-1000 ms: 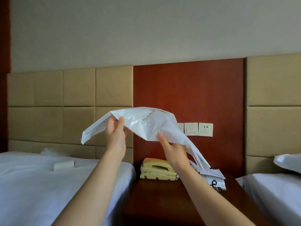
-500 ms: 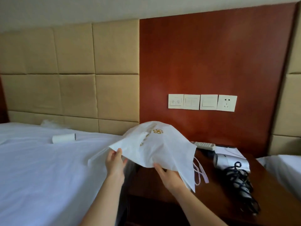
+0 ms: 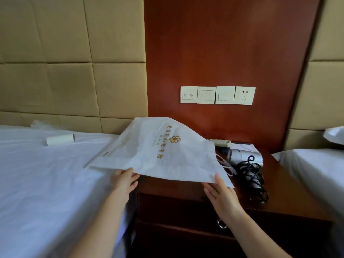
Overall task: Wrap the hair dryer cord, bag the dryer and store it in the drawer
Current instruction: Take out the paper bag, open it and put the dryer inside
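Note:
A white drawstring bag (image 3: 158,151) with a gold logo is spread over the left part of the wooden nightstand (image 3: 284,194) and the bed edge. My left hand (image 3: 123,180) holds its near edge, fingers under the fabric and thumb on top. My right hand (image 3: 220,197) pinches the near right corner with its thumb on top. The white hair dryer (image 3: 245,155) lies at the back right of the nightstand, with its black coiled cord (image 3: 254,178) bundled in front of it. The drawer front with a ring pull (image 3: 221,224) is below.
A white bed (image 3: 46,183) fills the left, with a cardboard roll (image 3: 60,139) on it. A second bed (image 3: 314,170) is at the right. A remote (image 3: 219,142) and papers lie at the nightstand's back. Switches and a socket (image 3: 244,95) sit on the red wall panel.
The view has tilted down and closer. Both hands have lowered the bag from mid-air so it now lies flatter over the nightstand and bed edge.

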### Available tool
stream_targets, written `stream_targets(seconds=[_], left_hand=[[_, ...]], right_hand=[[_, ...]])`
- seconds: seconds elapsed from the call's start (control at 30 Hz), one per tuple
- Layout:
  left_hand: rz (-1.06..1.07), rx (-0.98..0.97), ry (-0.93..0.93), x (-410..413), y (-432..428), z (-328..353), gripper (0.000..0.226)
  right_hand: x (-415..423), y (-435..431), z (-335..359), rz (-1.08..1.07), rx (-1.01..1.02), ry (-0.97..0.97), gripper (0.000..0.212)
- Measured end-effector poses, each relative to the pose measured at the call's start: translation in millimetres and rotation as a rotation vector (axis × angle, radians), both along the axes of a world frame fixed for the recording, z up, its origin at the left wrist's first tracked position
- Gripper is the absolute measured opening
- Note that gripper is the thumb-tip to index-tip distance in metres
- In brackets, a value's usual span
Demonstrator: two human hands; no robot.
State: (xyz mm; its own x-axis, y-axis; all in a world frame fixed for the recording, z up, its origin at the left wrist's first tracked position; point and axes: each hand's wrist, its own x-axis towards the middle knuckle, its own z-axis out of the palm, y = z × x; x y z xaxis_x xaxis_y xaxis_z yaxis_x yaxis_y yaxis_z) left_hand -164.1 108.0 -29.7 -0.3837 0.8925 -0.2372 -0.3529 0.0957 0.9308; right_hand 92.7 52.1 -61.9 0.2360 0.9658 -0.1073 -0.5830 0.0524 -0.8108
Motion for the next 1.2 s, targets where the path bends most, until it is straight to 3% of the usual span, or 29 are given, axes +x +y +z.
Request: stream_targets(seconds=[0.13, 0.27, 0.37, 0.43, 0.5, 0.6, 0.67, 0.73, 0.9, 1.03, 1.2], left_hand=[[-0.111, -0.046, 0.212, 4, -17, -1, 0.017], [-0.109, -0.053, 0.763, 12, -26, 2, 0.030], [-0.149, 0.099, 0.969, 34, -36, 12, 0.032], [-0.201, 0.245, 1.019, 51, -40, 17, 0.022], [-0.309, 0.415, 1.080, 64, -41, 18, 0.003], [-0.513, 0.564, 1.206, 83, -43, 18, 0.035], [-0.578, 0.591, 1.178, 96, -44, 19, 0.045], [-0.618, 0.580, 1.030, 110, -43, 19, 0.046], [-0.733, 0.340, 0.624, 137, -38, 15, 0.051], [-0.706, 0.139, 0.630, 143, -33, 22, 0.056], [-0.718, 0.062, 0.599, 136, -31, 29, 0.038]], right_hand=[[19, -13, 10, -0.049, 0.004, -0.007, 0.037], [19, -22, 17, -0.019, 0.006, -0.278, 0.037], [19, -28, 31, -0.090, 0.088, -0.624, 0.043], [21, -31, 40, -0.151, 0.171, -0.878, 0.044], [25, -33, 49, -0.145, 0.236, -0.988, 0.048], [26, -36, 63, -0.149, 0.352, -1.119, 0.054], [26, -40, 69, -0.101, 0.409, -1.190, 0.054], [26, -41, 71, 0.000, 0.442, -1.184, 0.050], [22, -42, 57, 0.266, 0.388, -0.949, 0.043], [26, -34, 40, 0.363, 0.373, -0.966, 0.038], [24, -30, 36, 0.435, 0.360, -1.048, 0.041]])
